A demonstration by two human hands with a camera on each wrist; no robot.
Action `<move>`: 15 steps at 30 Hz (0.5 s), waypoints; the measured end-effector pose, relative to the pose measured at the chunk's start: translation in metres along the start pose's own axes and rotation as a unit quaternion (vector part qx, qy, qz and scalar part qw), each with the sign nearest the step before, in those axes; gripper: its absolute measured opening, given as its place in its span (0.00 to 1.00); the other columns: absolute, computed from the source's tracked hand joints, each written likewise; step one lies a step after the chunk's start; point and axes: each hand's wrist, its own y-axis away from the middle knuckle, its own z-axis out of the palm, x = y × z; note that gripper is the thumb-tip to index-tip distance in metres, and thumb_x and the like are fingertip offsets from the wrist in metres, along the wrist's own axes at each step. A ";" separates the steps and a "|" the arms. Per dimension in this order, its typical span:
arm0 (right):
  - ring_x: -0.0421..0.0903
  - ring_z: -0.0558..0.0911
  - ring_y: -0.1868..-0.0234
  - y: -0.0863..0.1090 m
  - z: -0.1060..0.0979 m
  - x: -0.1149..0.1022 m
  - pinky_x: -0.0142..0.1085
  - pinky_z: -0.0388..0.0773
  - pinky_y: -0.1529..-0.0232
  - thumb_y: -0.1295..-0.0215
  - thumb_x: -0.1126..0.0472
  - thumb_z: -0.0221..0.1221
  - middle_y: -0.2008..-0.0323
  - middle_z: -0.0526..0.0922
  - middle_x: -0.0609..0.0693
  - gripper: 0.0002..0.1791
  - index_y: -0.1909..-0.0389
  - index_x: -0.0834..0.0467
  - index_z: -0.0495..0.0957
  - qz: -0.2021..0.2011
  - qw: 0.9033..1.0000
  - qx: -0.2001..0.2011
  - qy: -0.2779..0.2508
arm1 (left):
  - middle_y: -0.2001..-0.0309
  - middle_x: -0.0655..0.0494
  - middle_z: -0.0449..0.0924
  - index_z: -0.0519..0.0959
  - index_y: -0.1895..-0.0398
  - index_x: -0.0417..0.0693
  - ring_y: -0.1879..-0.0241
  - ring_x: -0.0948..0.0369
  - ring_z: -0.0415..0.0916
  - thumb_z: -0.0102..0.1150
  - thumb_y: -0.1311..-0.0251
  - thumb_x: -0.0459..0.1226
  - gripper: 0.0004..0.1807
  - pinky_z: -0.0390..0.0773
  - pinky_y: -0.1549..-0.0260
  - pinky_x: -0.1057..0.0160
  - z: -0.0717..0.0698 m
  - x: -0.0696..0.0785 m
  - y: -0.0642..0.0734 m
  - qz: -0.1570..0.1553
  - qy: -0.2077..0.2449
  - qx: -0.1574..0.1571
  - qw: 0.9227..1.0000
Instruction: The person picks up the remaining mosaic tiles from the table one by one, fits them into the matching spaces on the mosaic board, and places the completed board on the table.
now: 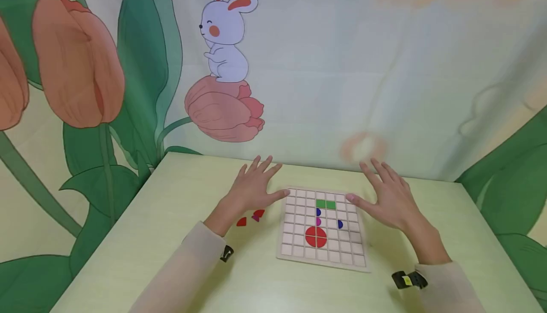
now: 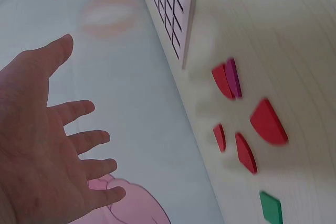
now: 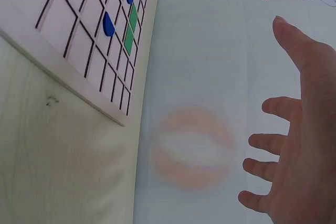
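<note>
A pale gridded board [image 1: 295, 241] lies on the table between my two hands. On it are two green squares [image 1: 331, 204], a red circle [image 1: 311, 232] made of quarter pieces, a magenta half-circle [image 1: 318, 222] and two blue half-circles [image 1: 340, 224]. My left hand [image 1: 252, 189] hovers by the board's left side, fingers spread and holding nothing. Beyond its right side my right hand [image 1: 391, 203] is raised likewise, palm bare in the right wrist view. Several loose red pieces [image 2: 269, 123], a purple piece [image 2: 233, 78] and a green piece [image 2: 271, 207] lie left of the board, partly hidden by my left hand in the head view.
The pale wooden table [image 1: 136, 256] ends against a curtain [image 1: 307, 66] printed with tulips and a rabbit. Dark straps [image 1: 409, 280] show at both wrists, next to the light sleeves [image 1: 183, 270].
</note>
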 end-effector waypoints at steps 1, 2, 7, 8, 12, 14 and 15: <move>0.71 0.50 0.19 0.001 0.001 0.001 0.78 0.53 0.33 0.32 0.27 0.59 0.16 0.49 0.62 0.55 0.14 0.51 0.50 -0.001 1.000 0.001 -0.004 | 0.14 0.51 0.46 0.57 0.15 0.62 0.16 0.44 0.39 0.50 0.31 0.70 0.47 0.47 0.23 0.34 -0.001 -0.004 0.001 -0.004 0.003 -0.001 1.000; 0.71 0.50 0.19 0.002 0.002 0.002 0.78 0.53 0.33 0.32 0.28 0.59 0.16 0.49 0.62 0.55 0.14 0.50 0.50 -0.003 1.000 0.001 -0.010 | 0.14 0.51 0.46 0.57 0.15 0.62 0.16 0.44 0.39 0.50 0.31 0.70 0.48 0.47 0.23 0.34 -0.002 -0.009 0.002 -0.007 0.004 -0.003 1.000; 0.69 0.51 0.19 0.011 0.012 0.007 0.79 0.52 0.34 0.31 0.31 0.62 0.16 0.49 0.60 0.53 0.14 0.49 0.50 -0.006 0.998 -0.006 -0.070 | 0.15 0.48 0.51 0.59 0.15 0.57 0.17 0.42 0.44 0.56 0.31 0.67 0.47 0.52 0.24 0.34 -0.008 -0.033 0.019 -0.016 0.021 0.005 1.000; 0.69 0.52 0.19 0.014 0.014 0.009 0.80 0.52 0.34 0.31 0.32 0.63 0.15 0.49 0.59 0.53 0.14 0.48 0.51 -0.005 0.997 -0.010 -0.083 | 0.16 0.47 0.53 0.60 0.16 0.56 0.17 0.42 0.46 0.58 0.31 0.66 0.48 0.54 0.24 0.35 -0.009 -0.037 0.023 -0.018 0.024 0.005 1.000; 0.69 0.51 0.19 0.024 0.025 0.014 0.81 0.53 0.35 0.33 0.32 0.65 0.15 0.48 0.58 0.55 0.14 0.47 0.50 0.004 0.992 -0.031 -0.121 | 0.19 0.45 0.60 0.62 0.17 0.52 0.20 0.43 0.55 0.66 0.34 0.60 0.47 0.63 0.27 0.37 -0.009 -0.056 0.039 -0.024 0.062 -0.014 0.998; 0.70 0.51 0.19 0.029 0.030 0.015 0.80 0.53 0.35 0.35 0.32 0.67 0.15 0.48 0.59 0.57 0.14 0.46 0.50 0.006 0.991 -0.040 -0.129 | 0.21 0.43 0.63 0.64 0.18 0.50 0.22 0.42 0.59 0.71 0.35 0.56 0.47 0.67 0.29 0.37 -0.006 -0.066 0.045 -0.028 0.089 -0.030 0.995; 0.70 0.51 0.19 0.031 0.033 0.016 0.80 0.53 0.35 0.35 0.31 0.67 0.15 0.49 0.59 0.57 0.14 0.46 0.50 0.007 0.990 -0.044 -0.131 | 0.23 0.42 0.64 0.66 0.20 0.48 0.24 0.41 0.61 0.73 0.36 0.53 0.46 0.68 0.30 0.38 -0.004 -0.072 0.048 -0.030 0.099 -0.038 0.994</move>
